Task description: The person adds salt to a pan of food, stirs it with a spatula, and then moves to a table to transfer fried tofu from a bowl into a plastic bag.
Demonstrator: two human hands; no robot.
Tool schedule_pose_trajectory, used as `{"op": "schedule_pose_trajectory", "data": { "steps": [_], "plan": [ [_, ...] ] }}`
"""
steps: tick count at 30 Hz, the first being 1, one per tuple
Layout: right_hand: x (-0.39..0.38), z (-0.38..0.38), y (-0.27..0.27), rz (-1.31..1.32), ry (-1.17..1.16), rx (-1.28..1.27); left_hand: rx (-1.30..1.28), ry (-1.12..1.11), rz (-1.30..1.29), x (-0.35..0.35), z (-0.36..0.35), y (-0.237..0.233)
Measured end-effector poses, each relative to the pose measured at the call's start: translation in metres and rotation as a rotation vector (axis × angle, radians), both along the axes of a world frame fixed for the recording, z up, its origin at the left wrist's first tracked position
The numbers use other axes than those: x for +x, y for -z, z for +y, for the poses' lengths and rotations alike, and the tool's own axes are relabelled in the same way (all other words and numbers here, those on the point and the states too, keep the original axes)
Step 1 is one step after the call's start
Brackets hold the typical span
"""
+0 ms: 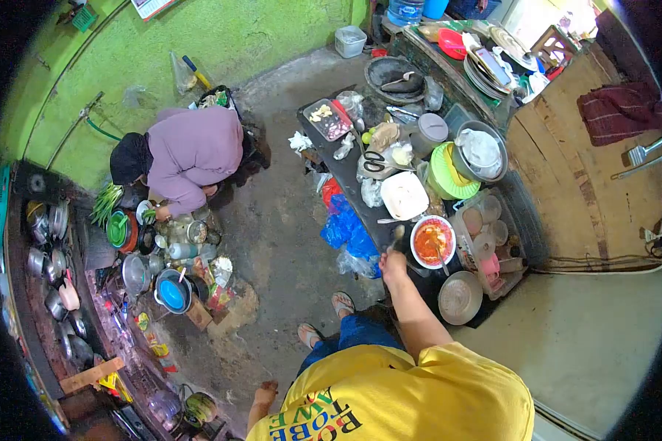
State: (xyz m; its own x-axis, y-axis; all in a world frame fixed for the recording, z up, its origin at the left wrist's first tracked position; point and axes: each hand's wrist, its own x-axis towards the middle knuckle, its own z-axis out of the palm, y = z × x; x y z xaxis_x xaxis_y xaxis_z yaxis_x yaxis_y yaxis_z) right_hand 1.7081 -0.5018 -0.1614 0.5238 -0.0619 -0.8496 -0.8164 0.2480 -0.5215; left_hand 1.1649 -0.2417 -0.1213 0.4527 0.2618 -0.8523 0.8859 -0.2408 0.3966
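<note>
The right hand [394, 263] was closed around a dark, oval-headed spoon [399, 233] at the black tabletop's [354, 192] left edge, beside a round white bowl of red sauce [432, 241]. The left hand's [265, 392] grip couldn't be told. The yellow cloth shirt [426, 389] read "TOBE".

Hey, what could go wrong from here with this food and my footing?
Your right hand is close beside the bowl of red food; bumping the spoon handle that sticks over its rim might cause a spill. The blue plastic bag lies ahead of the feet, so it might catch a step.
</note>
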Motion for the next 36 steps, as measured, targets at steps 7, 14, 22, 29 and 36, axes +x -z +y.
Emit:
{"op": "schedule_pose_trajectory", "data": {
  "steps": [7, 14, 22, 29, 36],
  "plan": [
    [0.019, 0.023, -0.027, -0.482, -0.525, -1.093, 0.007, -0.515, 0.082, 0.031, -0.008, -0.019],
    [0.092, 0.036, -0.025, -0.653, -0.881, -1.466, -0.015, -0.630, 0.095, 0.021, -0.031, -0.025],
    [0.067, 0.073, -0.023, -0.603, -1.052, -1.534, -0.085, -0.860, 0.200, -0.063, -0.065, -0.022],
    [0.036, 0.122, -0.067, -0.800, -0.952, -1.592, -0.259, -0.533, -0.715, -0.176, -0.099, 0.011],
    [-0.134, 0.175, -0.008, -0.719, -1.472, -1.292, -0.485, -1.884, -0.518, -0.250, 0.000, -0.060]
  ]
}}
